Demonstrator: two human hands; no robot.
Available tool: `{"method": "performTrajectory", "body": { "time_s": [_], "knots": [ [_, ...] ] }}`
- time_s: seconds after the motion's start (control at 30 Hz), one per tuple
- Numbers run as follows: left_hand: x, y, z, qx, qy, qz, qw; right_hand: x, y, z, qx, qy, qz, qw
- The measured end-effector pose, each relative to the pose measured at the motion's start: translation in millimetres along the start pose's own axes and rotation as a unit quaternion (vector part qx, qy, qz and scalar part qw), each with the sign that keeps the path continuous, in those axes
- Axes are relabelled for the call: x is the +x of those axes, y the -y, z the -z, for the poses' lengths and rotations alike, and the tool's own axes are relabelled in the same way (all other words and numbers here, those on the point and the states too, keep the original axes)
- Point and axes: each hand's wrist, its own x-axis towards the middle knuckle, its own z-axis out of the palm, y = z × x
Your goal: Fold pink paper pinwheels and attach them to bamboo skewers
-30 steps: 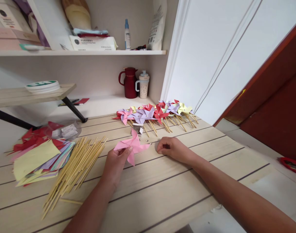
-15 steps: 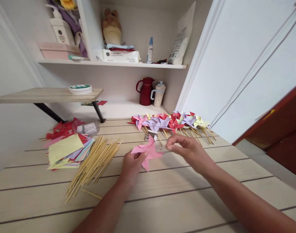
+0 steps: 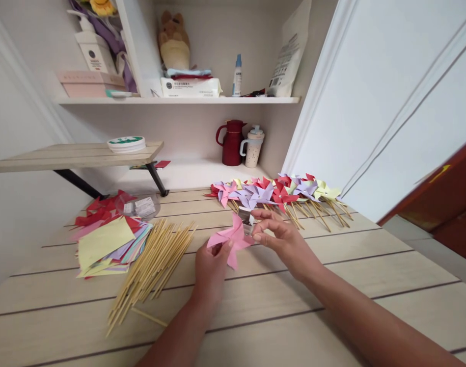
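Since the last frame my right hand [image 3: 284,239] has come in from above the table and closed the gap: its fingertips [image 3: 257,236] now sit at the right edge of the pink pinwheel [image 3: 233,238], where before they hovered clear of it. My left hand [image 3: 212,265] has barely shifted.

Left: thumb and fingers pinched on the pinwheel's lower left blade, holding it up just off the table [image 3: 255,316].

Right: thumb and forefinger nearly closed, curled toward the pinwheel's centre. Something small may be pinched between them, but I cannot tell what, or whether they grip the paper itself.

Just past my right fingertips: a small shiny container [image 3: 247,216], partly hidden by the pinwheel. Further beyond it, a row of finished pinwheels [image 3: 278,191] on sticks, red, purple, yellow.

Left of my left hand, near but not touching: a bundle of sticks [image 3: 152,262], one stray stick [image 3: 148,317] lying apart on the near side. Beyond the bundle, a paper stack [image 3: 106,242] with a yellow sheet on top.

Far back on the counter: red jug [image 3: 231,142] and cup [image 3: 253,148], side by side.
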Motion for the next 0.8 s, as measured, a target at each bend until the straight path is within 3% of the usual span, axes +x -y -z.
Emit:
{"method": "performTrajectory", "body": {
  "time_s": [0.23, 0.5, 0.8],
  "knots": [
    [-2, 1, 0.3, 0.010, 0.023, -0.018, 1.000, -7, 6, -12, 0.016, 0.065, -0.013, 0.998],
    [-9, -5, -3.4, 0.047, 0.034, -0.042, 0.997, -4, 1, -14, -0.001, 0.079, -0.009, 0.997],
    [-9, -6, -3.7, 0.051, 0.036, -0.058, 0.996, -5, -1, -13, -0.063, 0.073, 0.063, 0.993]
  ]
}}
